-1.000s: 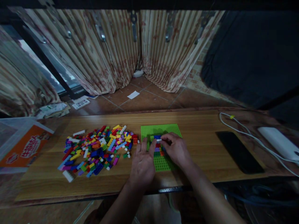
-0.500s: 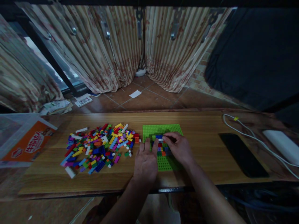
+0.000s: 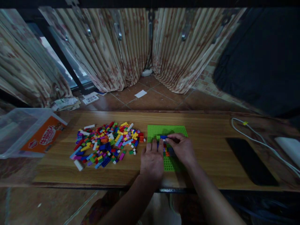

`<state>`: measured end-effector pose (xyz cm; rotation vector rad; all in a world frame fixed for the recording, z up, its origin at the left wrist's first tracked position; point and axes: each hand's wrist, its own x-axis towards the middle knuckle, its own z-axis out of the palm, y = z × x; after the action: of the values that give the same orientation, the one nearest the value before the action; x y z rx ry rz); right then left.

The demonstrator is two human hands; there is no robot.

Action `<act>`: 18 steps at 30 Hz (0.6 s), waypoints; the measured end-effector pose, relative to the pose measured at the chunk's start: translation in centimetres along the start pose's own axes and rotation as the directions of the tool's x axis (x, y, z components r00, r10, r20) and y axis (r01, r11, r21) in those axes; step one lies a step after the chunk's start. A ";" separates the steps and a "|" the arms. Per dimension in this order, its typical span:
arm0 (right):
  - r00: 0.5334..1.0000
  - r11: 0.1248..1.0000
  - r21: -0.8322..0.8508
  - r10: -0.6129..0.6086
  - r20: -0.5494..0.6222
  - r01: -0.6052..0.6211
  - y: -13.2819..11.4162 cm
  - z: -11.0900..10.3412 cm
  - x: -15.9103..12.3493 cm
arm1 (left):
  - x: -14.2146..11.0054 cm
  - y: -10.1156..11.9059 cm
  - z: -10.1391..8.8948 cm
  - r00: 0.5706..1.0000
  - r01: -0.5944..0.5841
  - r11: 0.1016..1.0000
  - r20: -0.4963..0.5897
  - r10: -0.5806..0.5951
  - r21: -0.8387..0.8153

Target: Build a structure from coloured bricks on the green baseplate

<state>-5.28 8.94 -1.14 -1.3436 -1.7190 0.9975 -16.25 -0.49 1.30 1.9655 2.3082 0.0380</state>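
Observation:
A green studded baseplate (image 3: 169, 128) lies on the wooden table, with several small coloured toy bricks built up in its middle. My left hand (image 3: 152, 158) lies flat over the plate's left side, fingers stretched forward beside the built bricks. At the far end of that cluster sits a blue brick (image 3: 163, 137). My right hand (image 3: 183, 148) comes from the right, thumb and forefinger closed at the blue brick's right end. Both hands hide part of the cluster.
A large heap of loose toy bricks (image 3: 105, 147) spreads left of the baseplate. Beyond it stands a clear plastic box (image 3: 35, 115) with an orange label. On the right lie a black phone-like slab (image 3: 250, 161), a white cable (image 3: 257, 139) and a white device (image 3: 288, 150).
The whole view has shifted, so the table and things appear further right. Both hands keep nearly the same places on the baseplate, the right fingers still at the blue brick.

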 end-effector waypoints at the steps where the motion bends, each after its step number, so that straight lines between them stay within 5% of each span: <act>1: 1.000 1.000 0.017 0.011 0.007 -0.011 0.0 -0.1 0.1 | -0.1 -0.1 0.0 1.000 -0.002 1.000 0.000 0.002 -0.017; 6: 0.966 0.967 0.237 0.147 -0.212 -0.095 -0.1 -1.6 0.8 | -0.4 -1.1 -0.2 0.999 -0.022 0.983 -0.035 0.016 -0.182; 10: 0.902 0.949 0.313 0.166 -0.398 -0.036 -0.6 -2.4 1.2 | -0.5 -2.5 -0.7 0.977 -0.041 0.904 -0.205 -0.052 -0.425; 15: 0.898 0.949 0.315 0.131 -0.421 0.010 -1.4 -1.7 0.7 | -0.3 -3.9 -2.0 0.897 -0.122 0.647 -0.363 -0.253 -0.753; 18: 0.900 0.945 0.325 0.112 -0.421 0.034 -2.1 -0.8 0.3 | -0.6 -3.5 -2.7 0.896 -0.229 0.458 -0.371 -0.246 -0.859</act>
<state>-5.47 9.00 1.16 -1.2690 -1.1391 0.8738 -19.87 -1.53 3.73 1.3838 1.7668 1.5402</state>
